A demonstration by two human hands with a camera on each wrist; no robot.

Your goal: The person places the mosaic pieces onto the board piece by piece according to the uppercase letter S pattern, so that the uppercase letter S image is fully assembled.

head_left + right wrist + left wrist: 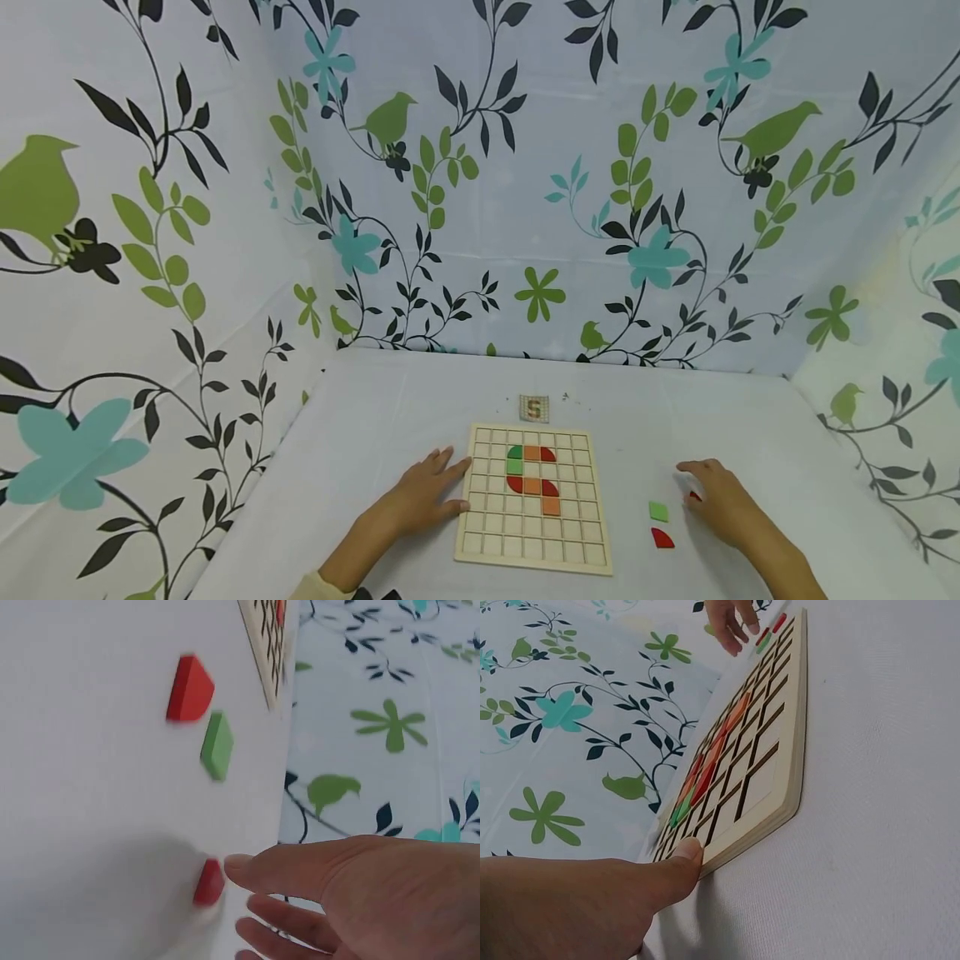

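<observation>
A pale wooden grid board [498,547] lies on the white table. Green, orange and red tiles [532,485] form an S-like shape in its cells. My left hand [423,496] touches the board's left edge with spread fingers; its thumb [684,859] presses on the rim in the left wrist view. To the right of the board, my right hand [720,500] hovers over a red tile [209,883], fingers loosely bent and apart. In the right wrist view the thumb tip is right beside that tile, and nothing is between the fingers.
A light green square tile [657,512] and a red quarter-round tile [662,538] lie between the board and my right hand. Behind the board is a small pattern card [534,408]. A printed cloth [480,250] hangs along the table's back and sides.
</observation>
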